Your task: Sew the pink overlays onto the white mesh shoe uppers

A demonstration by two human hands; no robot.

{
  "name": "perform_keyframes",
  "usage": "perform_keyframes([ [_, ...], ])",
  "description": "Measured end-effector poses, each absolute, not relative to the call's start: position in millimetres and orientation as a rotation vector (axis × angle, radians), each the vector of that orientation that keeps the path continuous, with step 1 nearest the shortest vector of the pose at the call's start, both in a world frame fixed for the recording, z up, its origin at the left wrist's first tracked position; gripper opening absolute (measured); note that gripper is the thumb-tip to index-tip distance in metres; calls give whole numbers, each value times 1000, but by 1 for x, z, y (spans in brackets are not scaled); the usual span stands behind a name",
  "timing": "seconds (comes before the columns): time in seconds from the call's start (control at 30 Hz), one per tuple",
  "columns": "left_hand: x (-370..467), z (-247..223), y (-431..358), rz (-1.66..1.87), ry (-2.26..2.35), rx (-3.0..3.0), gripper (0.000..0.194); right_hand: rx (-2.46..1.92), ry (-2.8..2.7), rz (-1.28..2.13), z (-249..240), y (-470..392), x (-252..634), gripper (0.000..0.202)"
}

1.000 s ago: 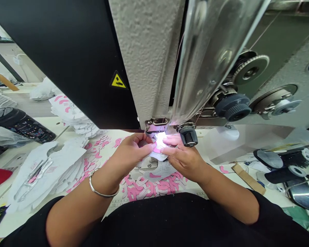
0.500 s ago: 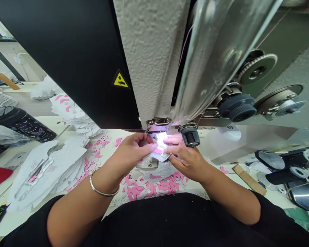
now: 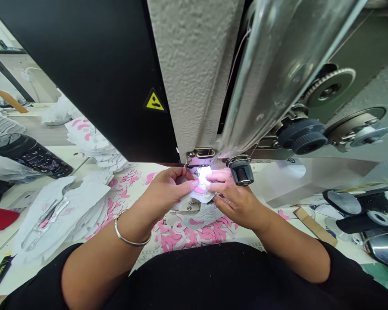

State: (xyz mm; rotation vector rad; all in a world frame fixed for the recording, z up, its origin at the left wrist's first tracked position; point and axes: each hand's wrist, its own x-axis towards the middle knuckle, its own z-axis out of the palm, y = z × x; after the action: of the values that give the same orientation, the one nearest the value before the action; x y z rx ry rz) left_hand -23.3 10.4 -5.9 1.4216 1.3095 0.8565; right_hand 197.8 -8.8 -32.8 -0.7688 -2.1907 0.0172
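A white textured fabric piece point(image 3: 207, 198) with a pink curved patch point(image 3: 199, 189) lies beneath the presser foot of a sewing machine point(image 3: 190, 77), lit brightly by its lamp. My left hand point(image 3: 164, 189) pinches the fabric's left side, thumb on top beside the pink patch. On the right side, my right hand point(image 3: 236, 196) holds the same piece, with fingertips pressed on it near the needle and the thumb lower at its edge. Glare and the machine head hide the needle point. More of the white fabric spreads below over the metal plate point(image 3: 191, 206).
Many loose pink cut pieces point(image 3: 194, 234) lie in front of and left of the hands. Stacked white fabric panels point(image 3: 51, 211) and a black bottle point(image 3: 32, 155) stand left. At right are a cardboard strip point(image 3: 315, 226) and black thread spools point(image 3: 358, 223).
The whole view has shifted slightly, so things appear a little further right. Both hands keep their hold on the fabric piece, with hardly any visible movement.
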Motion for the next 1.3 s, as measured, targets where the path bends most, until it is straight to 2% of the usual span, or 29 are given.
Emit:
perform_keyframes([
  [0.13, -23, -5, 11, 891, 1354, 1461, 22, -748, -2244, -86, -33, -9, 197, 42],
  [0.27, -22, -1, 10, 895, 1272, 1369, 25, -760, -2248, -93, -30, -9, 196, 38],
  [0.6, -16, 12, 11, 813, 1007, 971, 12, -888, -2348, 224, -2, 6, 205, 21],
  [0.8, -12, 14, 10, 804, 949, 968, 5, -880, -2325, 229, -5, 8, 205, 20],
  [0.97, -10, 16, 12, 804, 979, 976, 9, -873, -2296, 201, -9, 8, 205, 18],
  [1.3, -11, 6, 16, 813, 1073, 1003, 9, -847, -2191, 207, -22, 9, 205, 26],
])
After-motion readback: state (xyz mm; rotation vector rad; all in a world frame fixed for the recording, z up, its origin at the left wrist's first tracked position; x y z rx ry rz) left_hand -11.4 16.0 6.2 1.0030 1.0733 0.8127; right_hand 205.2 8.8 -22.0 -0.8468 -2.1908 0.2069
